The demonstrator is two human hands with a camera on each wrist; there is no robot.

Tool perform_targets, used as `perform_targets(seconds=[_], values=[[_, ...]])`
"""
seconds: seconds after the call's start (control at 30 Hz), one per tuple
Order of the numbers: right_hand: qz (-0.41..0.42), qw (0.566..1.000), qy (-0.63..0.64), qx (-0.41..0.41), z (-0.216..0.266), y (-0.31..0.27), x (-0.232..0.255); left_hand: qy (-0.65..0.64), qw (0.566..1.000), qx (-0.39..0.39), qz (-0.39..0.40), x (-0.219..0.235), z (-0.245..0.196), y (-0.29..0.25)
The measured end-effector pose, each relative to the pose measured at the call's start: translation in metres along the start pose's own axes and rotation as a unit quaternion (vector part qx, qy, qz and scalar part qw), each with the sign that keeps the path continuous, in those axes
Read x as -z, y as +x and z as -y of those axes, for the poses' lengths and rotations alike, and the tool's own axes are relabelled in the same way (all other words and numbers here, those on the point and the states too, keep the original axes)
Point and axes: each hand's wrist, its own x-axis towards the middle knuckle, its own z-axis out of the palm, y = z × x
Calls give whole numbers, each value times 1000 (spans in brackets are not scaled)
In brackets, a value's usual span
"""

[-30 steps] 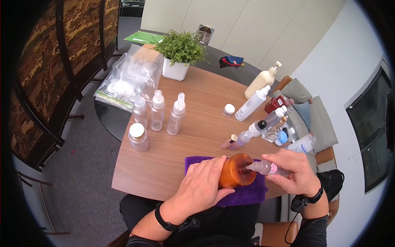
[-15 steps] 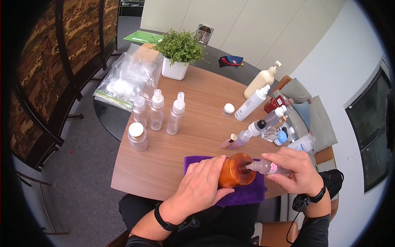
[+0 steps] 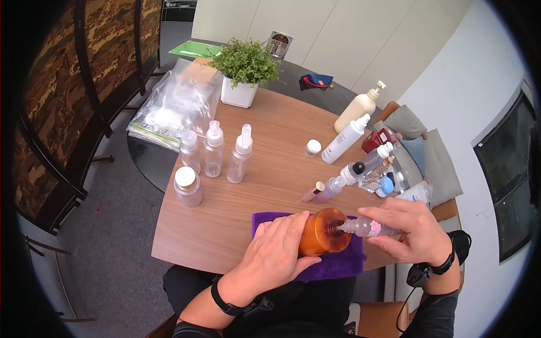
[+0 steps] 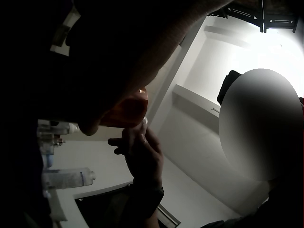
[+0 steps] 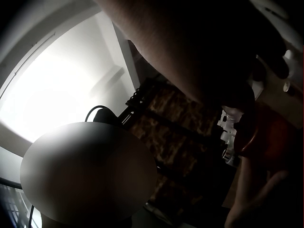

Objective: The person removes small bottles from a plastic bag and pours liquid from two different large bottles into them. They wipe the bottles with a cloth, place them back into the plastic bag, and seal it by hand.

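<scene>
An amber bottle (image 3: pixel 322 234) lies tilted over a purple cloth (image 3: pixel 338 267), its opening facing right. The left hand (image 3: pixel 274 248) grips it from the left, thumb underneath. A small clear bottle with a pink flower mark (image 3: pixel 369 227) is pinched between thumb and fingers of the right hand (image 3: pixel 410 231); its narrow end meets the amber bottle's mouth. In the left wrist view the amber bottle (image 4: pixel 127 109) is dark, with the right hand (image 4: pixel 144 154) below it. The right wrist view shows the amber bottle (image 5: pixel 268 137) beside the dark right hand.
Several clear bottles, one a white-capped bottle (image 3: pixel 187 186), stand on the table's left. Behind are plastic bags (image 3: pixel 180 107) and a potted plant (image 3: pixel 242 76). To the right stand a small jar (image 3: pixel 313 149), a white bottle (image 3: pixel 345 139), a cream pump bottle (image 3: pixel 356 112) and a pink tube (image 3: pixel 313 192).
The right hand and wrist have shifted slightly right, and more of the small bottle shows between the fingers. The left hand and amber bottle stay nearly still.
</scene>
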Motion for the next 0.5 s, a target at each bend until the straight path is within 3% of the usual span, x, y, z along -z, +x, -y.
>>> perform_targets(seconds=[0.5], values=[[78,992,-103,-16,28,23,28,-4,1000,-5,-7,1,0,0]])
